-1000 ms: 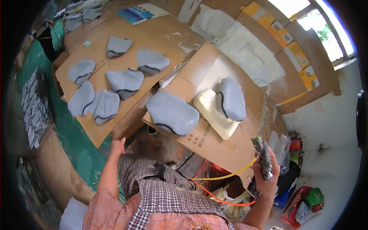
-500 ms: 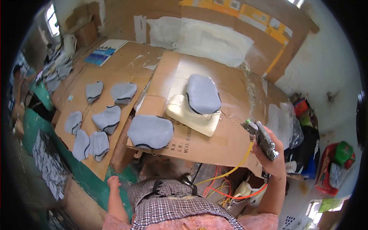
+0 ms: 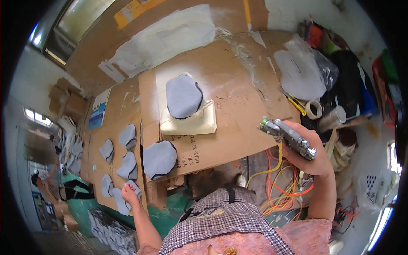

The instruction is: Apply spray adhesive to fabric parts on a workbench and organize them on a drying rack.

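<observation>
My right hand (image 3: 312, 148) is wrapped round a metal spray gun (image 3: 291, 138) with a green-tinted end, held up off the table's right front edge. A yellow hose runs down from the gun. My left hand (image 3: 129, 193) is closed in a loose fist with nothing visible in it, over the lower left grey fabric pieces. One grey padded piece with black edging (image 3: 184, 97) rests on a cream foam block (image 3: 191, 123). Another grey padded piece (image 3: 160, 159) lies at the table's front edge. Several smaller grey pieces (image 3: 127, 165) lie on the cardboard to the left.
Cardboard (image 3: 238, 106) covers the tabletop. At right are a tape roll (image 3: 313, 109), a yellow cutter (image 3: 296, 104), a cup (image 3: 333, 117) and plastic bags (image 3: 323, 70). Yellow and orange hoses (image 3: 282, 187) tangle below. A person (image 3: 46, 187) is at far left.
The view has swung to the right. My left hand has come up over the lower left grey pieces. My right hand still grips the spray gun; the padded piece stays on the foam block.
</observation>
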Available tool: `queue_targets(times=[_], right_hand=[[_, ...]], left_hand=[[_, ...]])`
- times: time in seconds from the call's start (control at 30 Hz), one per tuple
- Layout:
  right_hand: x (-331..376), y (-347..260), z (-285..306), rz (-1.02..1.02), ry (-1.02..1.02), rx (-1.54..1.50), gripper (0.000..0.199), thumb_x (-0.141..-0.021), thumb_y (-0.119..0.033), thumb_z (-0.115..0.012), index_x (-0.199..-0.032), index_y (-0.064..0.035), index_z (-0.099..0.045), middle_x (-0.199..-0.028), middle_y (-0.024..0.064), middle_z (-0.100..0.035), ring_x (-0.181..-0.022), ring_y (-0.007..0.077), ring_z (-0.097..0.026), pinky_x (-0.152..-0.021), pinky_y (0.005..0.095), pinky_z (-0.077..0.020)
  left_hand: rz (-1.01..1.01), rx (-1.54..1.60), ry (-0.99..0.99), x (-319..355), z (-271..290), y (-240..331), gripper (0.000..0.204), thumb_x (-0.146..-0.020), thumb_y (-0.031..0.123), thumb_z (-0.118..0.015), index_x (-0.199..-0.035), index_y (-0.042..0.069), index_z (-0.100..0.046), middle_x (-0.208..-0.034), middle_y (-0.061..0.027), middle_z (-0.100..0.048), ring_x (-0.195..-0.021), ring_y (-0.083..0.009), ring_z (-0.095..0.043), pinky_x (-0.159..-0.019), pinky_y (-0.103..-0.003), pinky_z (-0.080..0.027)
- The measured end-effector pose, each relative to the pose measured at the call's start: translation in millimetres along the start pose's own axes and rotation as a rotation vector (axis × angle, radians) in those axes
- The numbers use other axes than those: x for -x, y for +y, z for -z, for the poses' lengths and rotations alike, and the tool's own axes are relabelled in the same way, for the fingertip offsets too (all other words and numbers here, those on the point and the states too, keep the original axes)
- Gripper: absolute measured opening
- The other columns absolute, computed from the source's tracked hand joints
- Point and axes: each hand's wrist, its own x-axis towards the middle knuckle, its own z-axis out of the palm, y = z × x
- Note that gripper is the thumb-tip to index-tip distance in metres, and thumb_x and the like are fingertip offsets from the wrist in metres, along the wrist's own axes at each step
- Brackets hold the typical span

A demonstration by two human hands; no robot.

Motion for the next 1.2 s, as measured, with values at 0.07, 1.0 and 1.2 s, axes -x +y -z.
queue_targets(times=[0.07, 1.0, 1.2], right_hand=[[13.2, 7.3, -0.1, 0.037, 0.018, -0.007, 0.049, -0.066, 0.003, -0.055, -0.115, -0.0009, -0.047, -0.080, 0.0073, -0.058, -0.065, 0.0115, -0.054, -0.063, 0.0225, -0.0429], [-12.7, -83.8, -41.1, -0.025, -0.204, 0.123, 0.043, -0.068, 0.002, -0.055, -0.111, 0.0010, -0.050, -0.080, 0.0053, -0.057, -0.068, 0.0079, -0.051, -0.064, 0.0205, -0.0414], [-35.3, -89.1, -51.5, -0.034, -0.087, 0.063, 0.041, -0.070, 0.002, -0.055, -0.111, 0.0017, -0.049, -0.076, 0.0014, -0.055, -0.065, 0.0071, -0.048, -0.061, 0.0195, -0.0396]], left_hand=[[-0.075, 0.138, -0.027, 4.3, -12.9, 26.6, 0.031, -0.088, 0.026, -0.046, -0.090, -0.002, -0.058, -0.074, -0.0069, -0.058, -0.063, -0.0119, -0.053, -0.056, -0.023, -0.044], [-0.126, 0.398, -0.165, 24.1, -63.7, 53.3, 0.015, -0.074, 0.002, -0.058, -0.089, -0.002, -0.059, -0.079, -0.0020, -0.058, -0.070, -0.0081, -0.052, -0.064, -0.021, -0.042], [-0.024, 0.535, -0.323, 22.8, -118.9, 68.7, 0.017, -0.072, 0.002, -0.059, -0.088, -0.001, -0.060, -0.080, -0.0034, -0.059, -0.071, -0.0095, -0.053, -0.065, -0.021, -0.042]])
